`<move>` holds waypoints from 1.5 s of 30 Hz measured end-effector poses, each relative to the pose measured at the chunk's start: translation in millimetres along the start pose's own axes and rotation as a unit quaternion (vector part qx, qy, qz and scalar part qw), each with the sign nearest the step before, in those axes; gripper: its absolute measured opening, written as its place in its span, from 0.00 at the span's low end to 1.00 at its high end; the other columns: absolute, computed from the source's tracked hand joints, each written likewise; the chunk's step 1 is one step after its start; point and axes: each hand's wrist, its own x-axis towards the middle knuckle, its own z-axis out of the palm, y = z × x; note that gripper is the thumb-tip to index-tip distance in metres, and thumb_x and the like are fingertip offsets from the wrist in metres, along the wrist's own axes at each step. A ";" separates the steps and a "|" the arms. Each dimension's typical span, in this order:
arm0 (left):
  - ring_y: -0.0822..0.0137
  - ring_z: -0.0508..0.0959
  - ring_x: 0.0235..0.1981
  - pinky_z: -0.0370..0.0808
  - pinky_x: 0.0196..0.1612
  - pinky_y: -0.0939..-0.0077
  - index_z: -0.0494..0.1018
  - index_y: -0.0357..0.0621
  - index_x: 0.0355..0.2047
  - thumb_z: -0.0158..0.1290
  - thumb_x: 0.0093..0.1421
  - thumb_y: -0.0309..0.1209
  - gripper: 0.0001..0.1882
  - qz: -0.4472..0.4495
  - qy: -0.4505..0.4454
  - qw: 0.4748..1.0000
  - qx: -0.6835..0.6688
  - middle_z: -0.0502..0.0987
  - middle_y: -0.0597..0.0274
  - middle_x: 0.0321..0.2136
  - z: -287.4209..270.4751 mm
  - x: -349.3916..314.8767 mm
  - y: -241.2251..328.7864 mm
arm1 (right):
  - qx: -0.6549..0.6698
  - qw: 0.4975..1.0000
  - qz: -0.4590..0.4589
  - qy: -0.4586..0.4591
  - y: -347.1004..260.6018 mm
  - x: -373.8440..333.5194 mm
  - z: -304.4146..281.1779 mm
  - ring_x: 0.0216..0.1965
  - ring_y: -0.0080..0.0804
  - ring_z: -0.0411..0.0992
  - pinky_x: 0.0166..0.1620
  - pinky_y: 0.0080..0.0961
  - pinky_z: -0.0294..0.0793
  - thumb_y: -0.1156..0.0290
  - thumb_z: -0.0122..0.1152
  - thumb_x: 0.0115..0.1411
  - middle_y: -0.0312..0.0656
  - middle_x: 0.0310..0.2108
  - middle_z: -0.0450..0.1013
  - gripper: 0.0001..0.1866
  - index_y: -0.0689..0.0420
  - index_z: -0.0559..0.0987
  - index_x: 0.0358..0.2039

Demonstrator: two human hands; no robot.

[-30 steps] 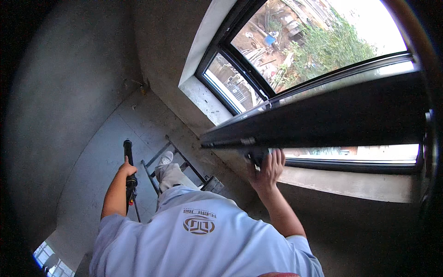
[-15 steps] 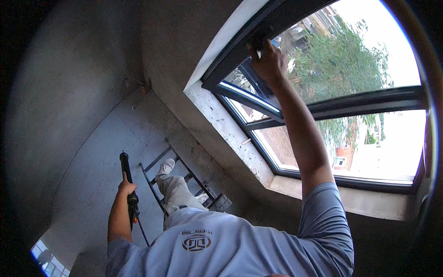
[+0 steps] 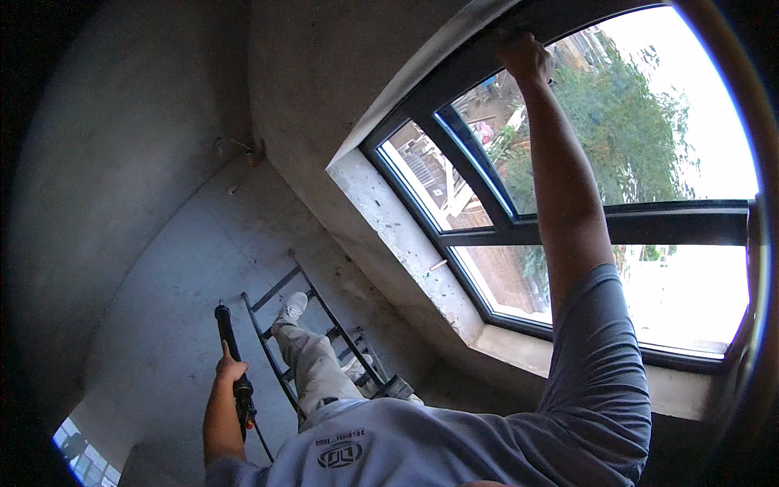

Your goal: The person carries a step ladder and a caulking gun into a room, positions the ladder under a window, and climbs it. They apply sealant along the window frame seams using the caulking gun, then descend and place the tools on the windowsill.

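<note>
My left hand (image 3: 230,369) is wrapped round a long black caulking gun (image 3: 225,326), held out low at my left with its tip pointing away from me. A dark cable or hose trails back from its rear end. My right arm reaches high to the upper part of the dark-framed window (image 3: 479,236). There my right hand (image 3: 526,58) is closed at the dark sash, apparently round its handle; the hand covers most of what it grips. A small dark end shows beside the wrist. The sash glass (image 3: 600,122) lies under my forearm.
My feet are on a dark metal ladder (image 3: 276,290) below. A pale, speckled window ledge (image 3: 381,207) with a small peg (image 3: 439,265) borders the frame. Bare grey walls (image 3: 324,105) meet at a corner, where a small fitting (image 3: 253,157) sticks out.
The sash has swung back closer into its frame, and my right hand has moved with it. The view has shifted slightly. My left hand still holds the caulking gun.
</note>
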 end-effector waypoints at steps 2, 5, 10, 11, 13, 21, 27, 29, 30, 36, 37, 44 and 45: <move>0.45 0.78 0.54 0.74 0.60 0.58 0.27 0.62 0.76 0.65 0.50 0.37 0.66 -0.019 -0.015 1.000 -0.008 0.76 0.39 0.55 0.2 5.0 -4.2 | -0.003 1.000 0.004 -0.005 6.9 16.1 8.7 0.55 0.58 0.75 0.57 0.50 0.74 0.31 0.49 0.60 0.60 0.50 0.77 0.40 0.56 0.81 0.51; 0.44 0.78 0.54 0.74 0.60 0.58 0.27 0.62 0.75 0.67 0.49 0.39 0.67 -0.022 0.002 1.000 -0.001 0.75 0.39 0.57 1.0 9.3 -10.1 | -0.019 0.999 0.023 -0.029 15.8 34.1 16.3 0.55 0.58 0.75 0.58 0.50 0.73 0.31 0.49 0.60 0.63 0.51 0.76 0.42 0.61 0.79 0.52; 0.44 0.79 0.53 0.75 0.58 0.58 0.26 0.61 0.75 0.67 0.51 0.38 0.67 -0.027 0.017 0.999 0.003 0.75 0.38 0.56 -1.8 6.2 -11.0 | -0.033 0.998 0.035 0.032 31.3 48.7 41.6 0.55 0.61 0.74 0.58 0.52 0.73 0.31 0.49 0.60 0.63 0.50 0.77 0.43 0.64 0.79 0.51; 0.44 0.79 0.52 0.76 0.58 0.58 0.25 0.61 0.75 0.66 0.51 0.38 0.67 -0.047 0.000 0.999 0.010 0.75 0.38 0.56 -4.8 5.2 -8.8 | -0.023 0.998 0.039 0.042 32.9 51.8 49.9 0.55 0.62 0.74 0.57 0.52 0.73 0.31 0.49 0.61 0.64 0.49 0.77 0.43 0.64 0.79 0.50; 0.44 0.79 0.52 0.76 0.58 0.56 0.25 0.61 0.75 0.66 0.52 0.37 0.66 -0.025 0.013 1.000 -0.004 0.75 0.39 0.55 -15.0 3.4 -2.4 | 0.059 0.993 0.063 0.083 30.3 55.9 70.6 0.54 0.64 0.74 0.56 0.53 0.73 0.32 0.50 0.61 0.65 0.48 0.77 0.43 0.65 0.79 0.49; 0.41 0.78 0.51 0.76 0.57 0.51 0.24 0.69 0.75 0.67 0.52 0.38 0.67 -0.037 0.000 0.999 0.008 0.73 0.38 0.55 -40.1 -27.6 15.0 | 0.436 0.806 0.280 0.287 -27.8 47.5 101.9 0.52 0.67 0.72 0.56 0.53 0.71 0.37 0.50 0.66 0.71 0.47 0.74 0.43 0.77 0.75 0.47; 0.40 0.76 0.53 0.75 0.58 0.50 0.24 0.70 0.74 0.67 0.52 0.38 0.67 0.003 0.017 0.999 0.043 0.70 0.36 0.56 -32.0 -10.4 28.6 | 0.502 0.751 0.249 0.350 -18.1 62.6 98.2 0.55 0.68 0.70 0.60 0.52 0.66 0.38 0.48 0.68 0.73 0.51 0.72 0.43 0.78 0.73 0.49; 0.40 0.76 0.53 0.75 0.59 0.50 0.24 0.70 0.74 0.67 0.53 0.38 0.67 0.006 0.004 0.999 0.048 0.71 0.36 0.56 -28.0 -7.7 28.6 | 0.476 0.787 0.233 0.315 -9.9 67.3 116.1 0.56 0.67 0.68 0.61 0.52 0.64 0.38 0.46 0.69 0.72 0.53 0.70 0.44 0.78 0.72 0.51; 0.40 0.76 0.53 0.75 0.59 0.50 0.24 0.69 0.74 0.67 0.53 0.37 0.66 -0.007 -0.005 0.998 0.061 0.71 0.36 0.56 -26.4 -7.9 28.2 | 0.460 0.809 0.260 0.257 -6.4 70.9 124.0 0.55 0.67 0.69 0.61 0.51 0.64 0.37 0.44 0.69 0.72 0.54 0.70 0.44 0.77 0.72 0.53; 0.43 0.79 0.50 0.77 0.55 0.52 0.24 0.67 0.75 0.65 0.53 0.35 0.65 0.033 -0.004 0.999 -0.003 0.76 0.40 0.53 -24.5 -13.4 29.8 | 0.487 0.863 -0.003 0.132 22.1 -26.5 129.0 0.55 0.52 0.70 0.59 0.41 0.66 0.45 0.43 0.73 0.61 0.52 0.73 0.35 0.69 0.68 0.59; 0.43 0.79 0.50 0.77 0.55 0.53 0.25 0.67 0.75 0.65 0.53 0.35 0.65 0.041 -0.015 0.999 -0.011 0.77 0.41 0.53 -22.7 -12.7 30.1 | 0.496 0.864 -0.017 0.091 27.0 -72.7 127.1 0.51 0.47 0.73 0.56 0.41 0.69 0.49 0.45 0.74 0.60 0.49 0.75 0.30 0.67 0.69 0.58; 0.46 0.81 0.48 0.79 0.51 0.54 0.28 0.69 0.76 0.66 0.51 0.32 0.65 0.065 -0.036 0.996 -0.052 0.76 0.41 0.54 -38.8 44.5 61.7 | 0.000 0.726 -0.302 -0.618 46.7 -574.2 103.1 0.61 0.53 0.66 0.60 0.49 0.69 0.43 0.73 0.51 0.56 0.59 0.66 0.47 0.56 0.66 0.65; 0.46 0.81 0.48 0.79 0.51 0.55 0.28 0.68 0.76 0.66 0.51 0.32 0.65 0.070 -0.052 0.994 -0.058 0.76 0.41 0.54 -47.3 54.6 66.4 | 0.006 0.683 -0.260 -0.682 49.8 -626.0 81.2 0.65 0.53 0.61 0.65 0.53 0.62 0.37 0.69 0.52 0.56 0.63 0.64 0.52 0.55 0.62 0.69</move>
